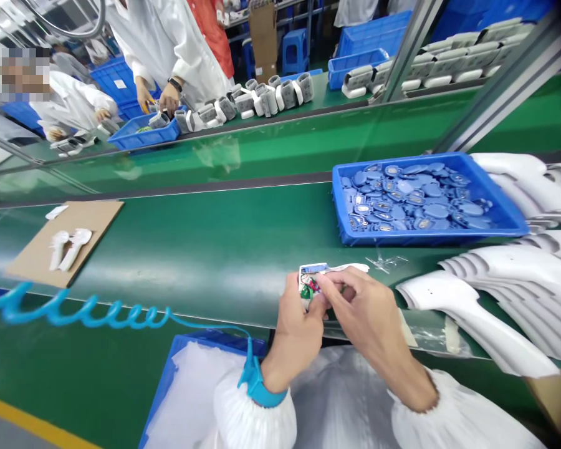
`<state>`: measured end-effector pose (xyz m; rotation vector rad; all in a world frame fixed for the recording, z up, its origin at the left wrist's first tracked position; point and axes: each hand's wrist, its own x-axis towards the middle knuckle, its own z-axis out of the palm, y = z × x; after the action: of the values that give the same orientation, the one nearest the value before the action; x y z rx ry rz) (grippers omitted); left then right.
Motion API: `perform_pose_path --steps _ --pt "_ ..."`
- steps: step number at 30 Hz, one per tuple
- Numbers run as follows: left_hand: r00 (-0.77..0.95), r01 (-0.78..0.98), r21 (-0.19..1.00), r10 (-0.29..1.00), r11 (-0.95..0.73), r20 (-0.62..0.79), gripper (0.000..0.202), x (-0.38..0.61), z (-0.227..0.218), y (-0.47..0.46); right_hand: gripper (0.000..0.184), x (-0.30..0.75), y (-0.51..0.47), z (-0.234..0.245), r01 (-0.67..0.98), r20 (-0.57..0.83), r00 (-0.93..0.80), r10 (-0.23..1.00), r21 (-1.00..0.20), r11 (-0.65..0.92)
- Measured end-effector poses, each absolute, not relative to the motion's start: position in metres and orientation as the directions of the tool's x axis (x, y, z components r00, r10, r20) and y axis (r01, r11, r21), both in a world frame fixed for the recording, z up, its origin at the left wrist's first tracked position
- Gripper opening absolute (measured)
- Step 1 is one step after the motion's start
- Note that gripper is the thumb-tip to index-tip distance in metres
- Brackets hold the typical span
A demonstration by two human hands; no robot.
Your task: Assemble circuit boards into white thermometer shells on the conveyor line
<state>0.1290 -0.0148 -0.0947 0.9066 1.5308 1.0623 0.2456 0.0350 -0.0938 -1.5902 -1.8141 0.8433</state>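
Note:
Over the near edge of the bench, my left hand (299, 327) is closed around a small white plastic housing (355, 268) that is open on top. Inside it show a green circuit board (306, 291), red and dark wires, and a blue part (313, 269). A white handle-like end sticks out to the right, behind my right hand (364, 305). The right thumb and fingertips are pinched together over the wires at the housing's opening; what lies between them is hidden. A blue wrist strap (262, 383) with a coiled cord (135, 317) is on my left wrist.
A blue bin (430, 238) full of blue oval parts stands at back right. White curved shells (477, 312) are stacked at right. Cardboard (32, 255) at left bears white parts (75, 246). A blue crate (163, 386) sits below. Co-workers (168, 50) work across the line.

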Motion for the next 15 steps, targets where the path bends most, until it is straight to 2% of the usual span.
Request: perform_pose_path --steps 4,10,13,15 --pt "-0.18 -0.017 0.954 0.937 0.3 -0.298 0.026 0.126 -0.092 -0.013 0.035 0.253 0.034 -0.09 0.624 0.014 -0.19 0.982 -0.771 0.131" --pt "-0.212 0.065 0.969 0.952 0.237 -0.219 0.026 0.129 -0.094 -0.017 0.03 0.246 0.038 -0.086 0.629 -0.072 -0.193 0.978 -0.774 0.067" --pt "-0.144 -0.072 0.953 0.943 0.294 -0.301 0.028 0.126 -0.095 -0.016 0.028 0.261 0.037 -0.084 0.607 -0.034 -0.25 0.968 -0.785 0.129" --pt "-0.082 -0.174 0.918 0.924 0.355 -0.373 0.034 0.12 -0.094 -0.014 0.028 0.291 0.036 -0.086 0.653 0.055 -0.227 0.972 -0.732 0.194"
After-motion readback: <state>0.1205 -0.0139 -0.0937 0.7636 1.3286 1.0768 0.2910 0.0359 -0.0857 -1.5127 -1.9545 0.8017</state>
